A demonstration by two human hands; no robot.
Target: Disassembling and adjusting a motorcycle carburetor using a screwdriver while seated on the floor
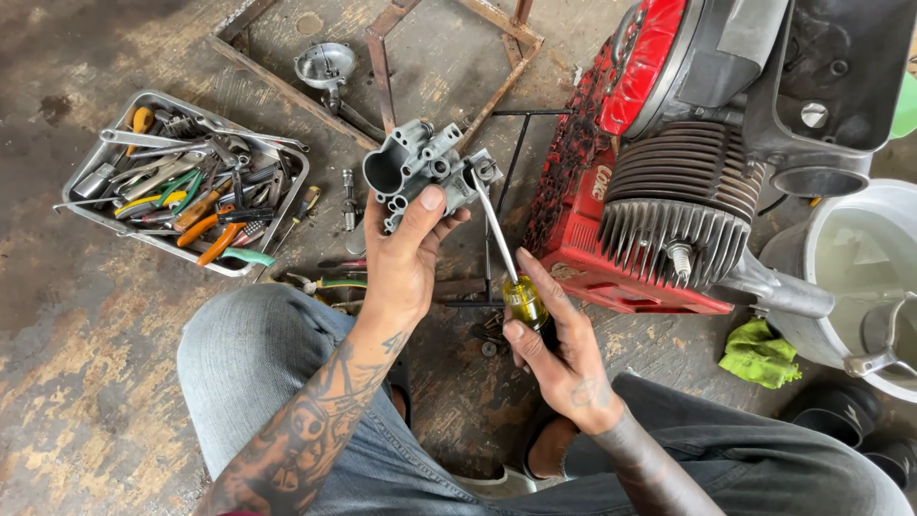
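Note:
My left hand [406, 258] holds up a grey metal carburettor body [425, 170] with several round bores, thumb pressed on its near side. My right hand [559, 344] grips a screwdriver [506, 258] by its yellow-green translucent handle. The steel shaft slants up and left, and its tip meets the right side of the carburettor body. Both hands are above my knees in blue jeans, over a stained concrete floor.
A metal tray [95, 215] full of pliers, wrenches and screwdrivers lies at left. A finned engine [683, 196] rests on a red crate [583, 244] at right. A white bucket [864, 277] and green rag [759, 352] are further right. A rusty steel frame [382, 67] lies ahead.

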